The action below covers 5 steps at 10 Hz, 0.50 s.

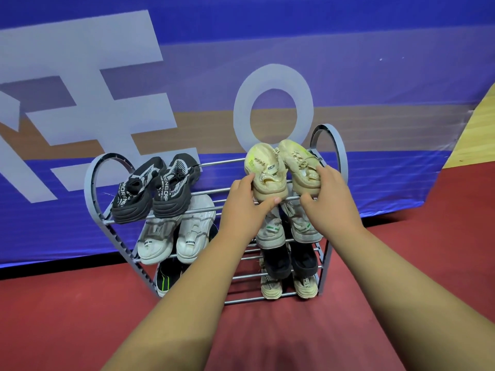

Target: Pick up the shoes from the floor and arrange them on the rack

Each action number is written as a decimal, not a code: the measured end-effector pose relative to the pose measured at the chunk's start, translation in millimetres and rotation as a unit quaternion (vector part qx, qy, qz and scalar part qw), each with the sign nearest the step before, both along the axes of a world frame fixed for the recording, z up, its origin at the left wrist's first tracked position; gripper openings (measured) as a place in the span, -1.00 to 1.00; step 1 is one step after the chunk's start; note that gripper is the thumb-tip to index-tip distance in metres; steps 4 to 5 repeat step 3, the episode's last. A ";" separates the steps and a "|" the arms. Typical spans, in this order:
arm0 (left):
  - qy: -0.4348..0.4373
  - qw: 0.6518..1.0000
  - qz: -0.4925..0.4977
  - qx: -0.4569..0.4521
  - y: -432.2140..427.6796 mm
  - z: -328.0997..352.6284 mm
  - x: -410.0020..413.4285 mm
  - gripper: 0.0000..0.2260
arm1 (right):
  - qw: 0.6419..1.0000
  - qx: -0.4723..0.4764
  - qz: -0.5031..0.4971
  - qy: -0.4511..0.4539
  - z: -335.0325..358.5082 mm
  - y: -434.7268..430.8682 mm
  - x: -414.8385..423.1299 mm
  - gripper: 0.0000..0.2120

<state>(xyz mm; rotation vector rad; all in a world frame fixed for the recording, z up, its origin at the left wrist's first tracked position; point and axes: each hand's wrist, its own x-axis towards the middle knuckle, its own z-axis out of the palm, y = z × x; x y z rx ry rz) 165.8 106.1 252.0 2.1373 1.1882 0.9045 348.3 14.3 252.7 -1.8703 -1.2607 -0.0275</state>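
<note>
A grey metal shoe rack (91, 194) with several tiers stands on the red floor against a blue banner. On the right of its top tier lie two beige shoes. My left hand (243, 207) grips the heel of the left beige shoe (263, 170). My right hand (328, 196) grips the heel of the right beige shoe (300, 162). A black-and-white pair (158, 188) rests on the top tier's left side. A white pair (176, 234) fills the second tier on the left, and grey-white shoes (302, 223) sit under my hands. Lower tiers hold black shoes (278, 261) and a beige pair (289, 286).
The blue banner (375, 76) with large pale letters stands right behind the rack. Red floor (67, 317) spreads in front and to both sides. A wooden floor patch (479, 129) shows at the far right. A dark shoe with a green stripe (164, 279) sits bottom left.
</note>
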 end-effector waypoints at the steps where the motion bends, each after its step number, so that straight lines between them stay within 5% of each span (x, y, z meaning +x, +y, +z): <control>1: -0.063 0.994 -0.029 -0.080 6.7 -0.5 -3.0 -0.26 | 1.000 0.000 0.017 -0.004 6.1 0.4 3.2 -0.68; 3: -0.103 0.978 -0.036 -0.176 10.3 76.2 -36.0 -0.68 | 0.979 -0.179 0.008 0.099 76.3 16.6 16.8 -0.77; 5: -0.103 0.978 -0.036 -0.176 10.3 76.2 -36.0 -0.68 | 0.979 -0.179 0.008 0.099 76.3 16.6 16.8 -0.77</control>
